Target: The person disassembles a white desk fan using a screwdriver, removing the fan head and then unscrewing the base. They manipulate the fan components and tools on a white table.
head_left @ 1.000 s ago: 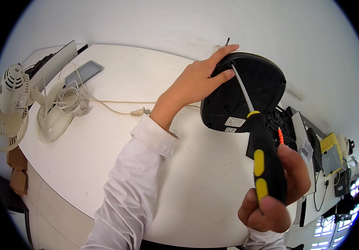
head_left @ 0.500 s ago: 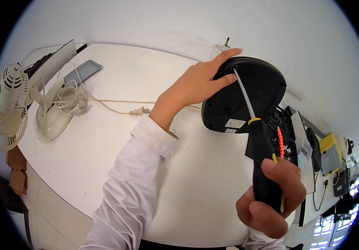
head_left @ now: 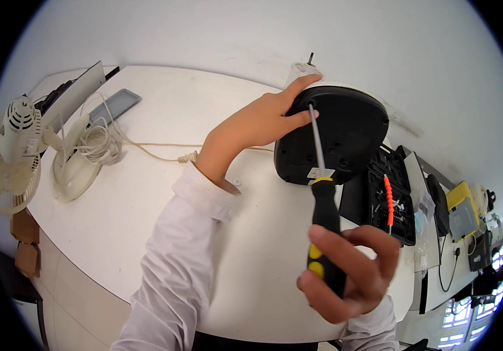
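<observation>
A black fan base point(head_left: 356, 126) is tipped up, its underside with several screw holes turned toward me. My left hand point(head_left: 263, 120) grips its upper left edge, thumb on the underside and fingers over the rim. A screwdriver point(head_left: 325, 205) with a black and yellow handle is in my right hand point(head_left: 353, 272), the fingers wrapped round the handle. Its tip meets a hole near the base's top edge, just beside my left thumb. Behind the base, a white motor part point(head_left: 303, 71) with a metal shaft shows; the rest of it is hidden.
An open black tool case point(head_left: 406, 202) with an orange flexible shaft point(head_left: 389, 202) lies to the right. At left stand a white fan point(head_left: 20, 131) and a pale stand point(head_left: 79, 175) with coiled cord. A grey tray point(head_left: 117, 105) and a plug point(head_left: 187, 157) rest on the white table point(head_left: 257, 257).
My right hand and the screwdriver handle have swung left, and the handle has turned. The base appears slightly further left, with my left hand still on its edge.
</observation>
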### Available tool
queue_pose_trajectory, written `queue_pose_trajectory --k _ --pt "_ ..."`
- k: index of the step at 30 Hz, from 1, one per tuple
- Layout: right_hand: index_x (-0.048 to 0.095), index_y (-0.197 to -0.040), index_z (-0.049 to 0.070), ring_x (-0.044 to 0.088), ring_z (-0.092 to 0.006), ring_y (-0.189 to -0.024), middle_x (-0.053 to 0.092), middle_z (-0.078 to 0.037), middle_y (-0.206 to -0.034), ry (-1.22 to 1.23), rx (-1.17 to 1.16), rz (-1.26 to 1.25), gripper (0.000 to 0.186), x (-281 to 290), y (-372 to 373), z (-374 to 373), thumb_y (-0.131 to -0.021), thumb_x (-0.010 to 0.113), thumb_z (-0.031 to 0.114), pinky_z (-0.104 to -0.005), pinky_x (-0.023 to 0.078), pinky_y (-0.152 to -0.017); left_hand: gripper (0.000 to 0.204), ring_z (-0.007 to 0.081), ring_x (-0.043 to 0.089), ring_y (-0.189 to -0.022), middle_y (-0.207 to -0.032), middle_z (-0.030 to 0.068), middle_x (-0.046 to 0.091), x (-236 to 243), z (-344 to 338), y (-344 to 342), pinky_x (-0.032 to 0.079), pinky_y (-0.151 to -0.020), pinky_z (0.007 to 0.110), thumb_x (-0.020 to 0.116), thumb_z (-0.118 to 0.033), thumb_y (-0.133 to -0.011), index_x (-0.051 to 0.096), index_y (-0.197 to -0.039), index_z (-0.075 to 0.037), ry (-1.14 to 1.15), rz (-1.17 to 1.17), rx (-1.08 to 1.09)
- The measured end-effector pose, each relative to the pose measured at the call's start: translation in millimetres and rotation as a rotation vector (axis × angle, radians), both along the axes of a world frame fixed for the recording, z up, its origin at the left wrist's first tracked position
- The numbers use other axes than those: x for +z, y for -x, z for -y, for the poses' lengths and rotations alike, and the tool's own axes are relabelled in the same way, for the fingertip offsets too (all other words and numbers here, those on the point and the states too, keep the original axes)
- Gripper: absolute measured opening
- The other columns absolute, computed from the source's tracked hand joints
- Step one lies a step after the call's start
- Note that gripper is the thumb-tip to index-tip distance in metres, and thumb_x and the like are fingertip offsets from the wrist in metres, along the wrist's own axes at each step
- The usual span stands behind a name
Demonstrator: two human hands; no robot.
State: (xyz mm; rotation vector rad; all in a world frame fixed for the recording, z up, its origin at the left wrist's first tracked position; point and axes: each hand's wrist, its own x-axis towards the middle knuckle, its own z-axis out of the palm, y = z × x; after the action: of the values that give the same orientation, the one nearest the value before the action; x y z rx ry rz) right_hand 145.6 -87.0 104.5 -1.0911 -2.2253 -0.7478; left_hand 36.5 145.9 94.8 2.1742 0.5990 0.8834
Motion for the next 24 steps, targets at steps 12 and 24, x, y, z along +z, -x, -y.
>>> queue_pose_trajectory --k 12,24 --pt "0.061 -0.081 0.023 0.058 -0.0187 -0.087 0.057 0.002 -0.096 -0.119 0.141 -0.079 0.026 -12 0 -12 -0.060 0.067 0.008 -0.0258 0.049 -0.062 0.037 0.0145 0.058 -0.065 -0.075 0.0084 0.061 15 61 33 0.046 -0.058 0.028 0.053 -0.036 -0.093 0.060 -0.089 0.001 0.088 -0.011 0.343" --pt "0.065 -0.079 0.016 0.057 -0.0210 -0.090 0.060 0.001 -0.094 -0.213 0.192 -0.102 0.024 -30 13 -21 -0.056 0.068 0.010 -0.0264 0.049 -0.063 0.046 0.0114 0.058 -0.068 -0.084 0.0060 0.062 -42 120 51 0.049 -0.054 0.020 0.055 -0.047 -0.092 0.056 -0.106 -0.003 1.061 0.444 -0.354"
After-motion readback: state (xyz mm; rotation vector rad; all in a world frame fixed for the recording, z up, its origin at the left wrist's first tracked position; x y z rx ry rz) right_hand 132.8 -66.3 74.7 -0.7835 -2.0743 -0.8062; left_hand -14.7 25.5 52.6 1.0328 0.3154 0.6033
